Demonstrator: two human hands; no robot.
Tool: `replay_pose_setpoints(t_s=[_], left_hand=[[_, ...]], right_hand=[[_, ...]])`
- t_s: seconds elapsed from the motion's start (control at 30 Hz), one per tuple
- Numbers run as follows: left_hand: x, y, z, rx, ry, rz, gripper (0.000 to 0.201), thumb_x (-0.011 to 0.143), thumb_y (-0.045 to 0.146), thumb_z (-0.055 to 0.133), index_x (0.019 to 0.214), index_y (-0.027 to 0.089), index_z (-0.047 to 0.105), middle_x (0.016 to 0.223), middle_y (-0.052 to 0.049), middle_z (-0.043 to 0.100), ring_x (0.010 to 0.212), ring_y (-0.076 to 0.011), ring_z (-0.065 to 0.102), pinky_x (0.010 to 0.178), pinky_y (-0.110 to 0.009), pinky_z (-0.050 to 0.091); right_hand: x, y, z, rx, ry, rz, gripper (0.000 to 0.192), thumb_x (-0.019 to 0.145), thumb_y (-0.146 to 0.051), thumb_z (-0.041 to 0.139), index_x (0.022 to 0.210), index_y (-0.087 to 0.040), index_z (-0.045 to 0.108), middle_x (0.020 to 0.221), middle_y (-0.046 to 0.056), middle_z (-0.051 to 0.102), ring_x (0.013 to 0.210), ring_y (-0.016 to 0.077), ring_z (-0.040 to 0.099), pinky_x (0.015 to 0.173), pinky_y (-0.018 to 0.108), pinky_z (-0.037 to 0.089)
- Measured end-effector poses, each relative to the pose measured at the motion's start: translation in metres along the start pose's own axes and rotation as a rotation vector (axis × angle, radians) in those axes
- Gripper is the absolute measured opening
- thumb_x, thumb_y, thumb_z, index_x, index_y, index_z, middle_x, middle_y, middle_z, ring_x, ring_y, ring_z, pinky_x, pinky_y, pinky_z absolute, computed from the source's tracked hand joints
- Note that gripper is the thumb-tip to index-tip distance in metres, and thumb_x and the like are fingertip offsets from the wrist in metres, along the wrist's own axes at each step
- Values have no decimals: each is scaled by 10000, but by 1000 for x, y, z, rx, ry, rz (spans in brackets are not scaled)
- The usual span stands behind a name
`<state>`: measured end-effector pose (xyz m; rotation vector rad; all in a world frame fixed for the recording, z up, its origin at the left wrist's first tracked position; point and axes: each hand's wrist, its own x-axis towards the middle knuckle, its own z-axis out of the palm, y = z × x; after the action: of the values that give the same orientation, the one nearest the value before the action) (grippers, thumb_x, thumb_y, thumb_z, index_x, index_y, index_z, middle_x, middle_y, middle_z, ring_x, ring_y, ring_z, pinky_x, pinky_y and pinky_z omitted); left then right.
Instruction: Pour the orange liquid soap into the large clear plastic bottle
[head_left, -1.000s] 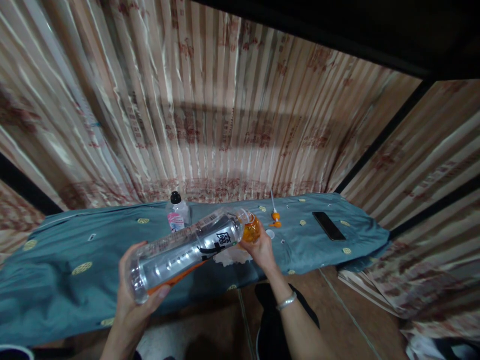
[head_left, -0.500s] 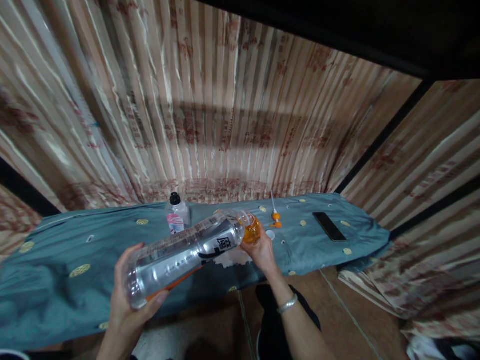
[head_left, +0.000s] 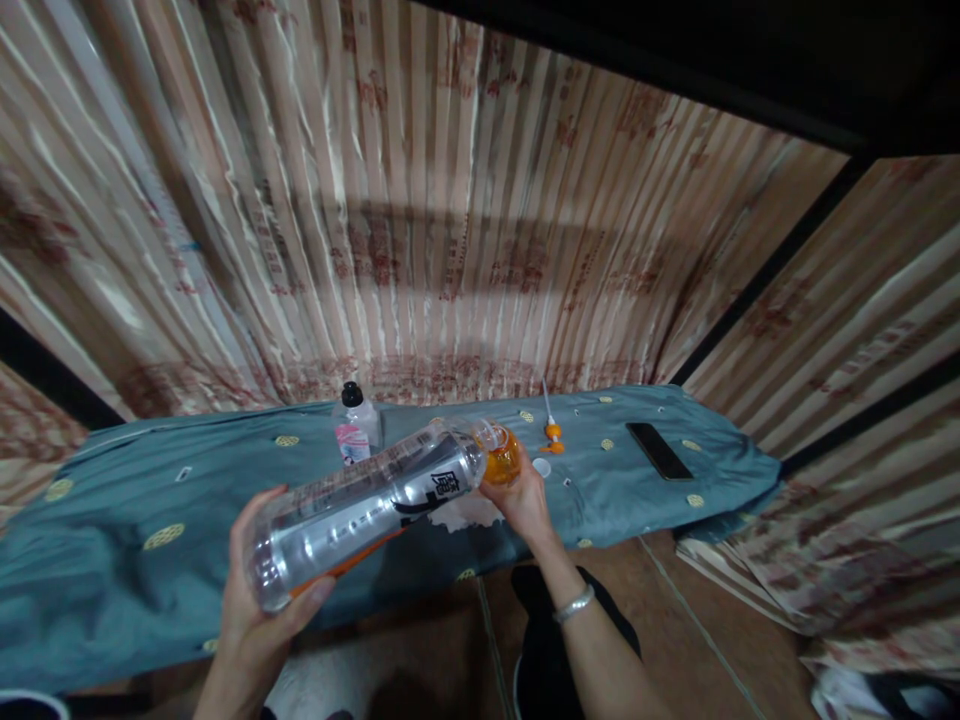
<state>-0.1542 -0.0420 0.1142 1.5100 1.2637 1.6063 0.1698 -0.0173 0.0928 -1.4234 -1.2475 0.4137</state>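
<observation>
Now, take the teal cloth [head_left: 112, 530] spread over the long surface as the marker, and start at its left: the left hand [head_left: 251, 610] sits at the cloth's near edge, fingers curled around the base of a big clear bottle [head_left: 367, 500], thumb pressed on the underside. The big clear bottle is tipped well over, nearly lying flat above the cloth's middle, its neck pointing up and right and some orange liquid showing along its lower side. Behind it, at the cloth's far edge, stands a small bottle with a black cap [head_left: 355, 428], upright and apart from the hands. At the big bottle's mouth, above the cloth's centre, the right hand [head_left: 525, 500] is wrapped around a small orange-filled container [head_left: 501, 458], which meets the bottle's neck; a silver bangle [head_left: 574, 603] circles that wrist. Just right of it, on the cloth, lie a white cap [head_left: 541, 467] and an orange-and-white stick piece [head_left: 552, 430]. Further right, near the cloth's right end, a dark phone [head_left: 658, 450] lies flat.
</observation>
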Motion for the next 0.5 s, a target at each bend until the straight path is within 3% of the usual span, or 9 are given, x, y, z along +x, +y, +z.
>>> replay_pose_setpoints(t_s=[0.23,0.5], left_hand=[[-9,21,15,-132,60,-98,890,577,527,899,1373,312,564,1344,-32,594,1203,-286,579,1015,-343,488],[-7,12,10,-195,35,-187,983,453,443,950,1355,319,580,1265,-12,649,1125,-258,618,921,-296,525]], right_hand=[[1,3,0,-24,13,16,752,665,-336,864,1360,-213,606,1171,78,790,1040,296,767,970,429,610],[1,-1,0,-41,5,27,747,676,-324,863,1368,-219,601,1169,71,789,1049,294,765,975,436,608]])
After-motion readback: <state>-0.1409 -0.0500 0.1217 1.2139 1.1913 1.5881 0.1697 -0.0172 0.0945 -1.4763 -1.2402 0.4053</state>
